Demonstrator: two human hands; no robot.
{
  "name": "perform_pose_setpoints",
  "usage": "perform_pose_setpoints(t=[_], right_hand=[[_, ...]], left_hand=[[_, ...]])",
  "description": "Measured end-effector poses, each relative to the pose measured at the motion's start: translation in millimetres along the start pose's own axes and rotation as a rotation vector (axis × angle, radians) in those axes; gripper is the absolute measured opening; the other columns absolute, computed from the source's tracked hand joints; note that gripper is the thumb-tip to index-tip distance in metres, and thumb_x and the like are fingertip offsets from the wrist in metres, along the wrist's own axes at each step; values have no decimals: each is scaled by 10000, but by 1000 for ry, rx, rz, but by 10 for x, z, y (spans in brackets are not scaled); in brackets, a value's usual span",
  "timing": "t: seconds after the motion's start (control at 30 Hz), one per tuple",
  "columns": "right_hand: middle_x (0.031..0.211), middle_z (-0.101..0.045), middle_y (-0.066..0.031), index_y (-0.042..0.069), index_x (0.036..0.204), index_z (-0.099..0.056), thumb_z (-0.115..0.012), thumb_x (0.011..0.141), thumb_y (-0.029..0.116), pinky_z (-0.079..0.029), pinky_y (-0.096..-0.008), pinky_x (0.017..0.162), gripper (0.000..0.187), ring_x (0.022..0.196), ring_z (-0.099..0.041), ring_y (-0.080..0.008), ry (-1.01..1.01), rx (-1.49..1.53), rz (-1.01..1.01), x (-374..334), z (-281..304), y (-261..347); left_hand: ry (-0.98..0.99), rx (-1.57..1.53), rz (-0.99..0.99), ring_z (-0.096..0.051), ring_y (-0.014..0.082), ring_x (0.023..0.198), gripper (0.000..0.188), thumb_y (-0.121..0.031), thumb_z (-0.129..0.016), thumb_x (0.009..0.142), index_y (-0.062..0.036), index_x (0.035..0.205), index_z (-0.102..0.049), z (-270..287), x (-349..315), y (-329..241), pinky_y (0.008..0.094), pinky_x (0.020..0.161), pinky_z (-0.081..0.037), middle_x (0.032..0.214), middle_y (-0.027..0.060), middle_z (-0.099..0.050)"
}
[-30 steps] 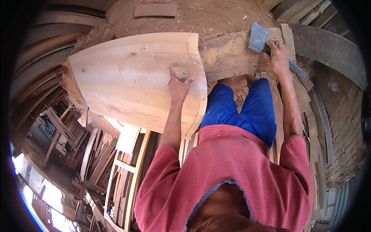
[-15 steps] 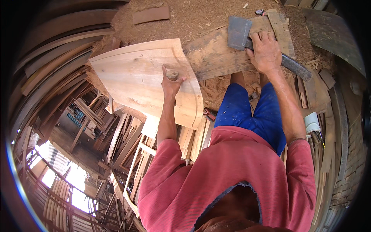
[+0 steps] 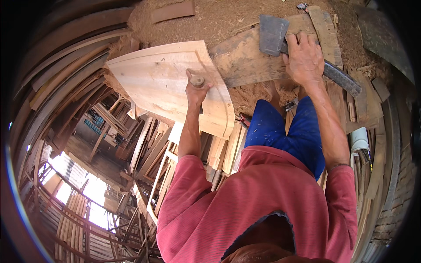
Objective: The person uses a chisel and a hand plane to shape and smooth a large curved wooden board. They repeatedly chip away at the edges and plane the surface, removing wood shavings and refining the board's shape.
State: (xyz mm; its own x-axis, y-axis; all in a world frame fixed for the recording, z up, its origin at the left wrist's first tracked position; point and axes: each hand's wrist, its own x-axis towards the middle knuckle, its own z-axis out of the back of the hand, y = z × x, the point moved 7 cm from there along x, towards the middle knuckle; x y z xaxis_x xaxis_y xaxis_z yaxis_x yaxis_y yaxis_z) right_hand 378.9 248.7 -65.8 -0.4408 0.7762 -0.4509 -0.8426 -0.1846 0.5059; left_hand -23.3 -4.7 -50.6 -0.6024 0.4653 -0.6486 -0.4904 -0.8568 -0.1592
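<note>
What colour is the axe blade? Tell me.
The axe blade is dark grey, best seen in the head view.

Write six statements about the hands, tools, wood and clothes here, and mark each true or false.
1. The right hand grips the axe by its handle. True.
2. The axe's blade is to the right of that hand. False: it is to the left.
3. The left hand is around a round wooden end over the panel. True.
4. The panel is darker than the plank. False: it is paler.
5. The shorts are blue. True.
6. Both hands hold the axe. False: only the right one does.
</note>
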Motion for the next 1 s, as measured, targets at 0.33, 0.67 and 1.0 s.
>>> perform_pose_setpoints(t=[0.33, 0.67, 1.0], right_hand=[[1206, -614, -165, 101, 1263, -611, -814, 869, 251, -505, -512, 945, 468, 1172, -603, -393, -20, -114, 22, -8, 84, 160], [1249, -624, -195, 73, 1286, -607, -826, 857, 281, -498, -525, 981, 525, 1207, -596, -424, -69, -179, 76, -18, 22, 202], [1379, -678, -232, 54, 1313, -705, -703, 954, 343, -465, -549, 1098, 462, 1314, -611, -425, 36, -484, 33, 366, 343, 1323]], left_hand=[[13, -2, 25, -713, 311, 1239, 1343, -215, -1001, 703, 4, 1711, -141, 134, -17, -182, 371, 1090, -550, 1355, 207, -723], [30, 34, 15, -692, 389, 1257, 1355, -352, -997, 708, -134, 1736, -140, 142, -56, -80, 434, 1094, -543, 1400, 235, -695], [39, -91, -5, -725, 380, 1175, 1252, -403, -972, 733, -176, 1718, -234, 152, -209, -6, 458, 1024, -563, 1274, 183, -759]])
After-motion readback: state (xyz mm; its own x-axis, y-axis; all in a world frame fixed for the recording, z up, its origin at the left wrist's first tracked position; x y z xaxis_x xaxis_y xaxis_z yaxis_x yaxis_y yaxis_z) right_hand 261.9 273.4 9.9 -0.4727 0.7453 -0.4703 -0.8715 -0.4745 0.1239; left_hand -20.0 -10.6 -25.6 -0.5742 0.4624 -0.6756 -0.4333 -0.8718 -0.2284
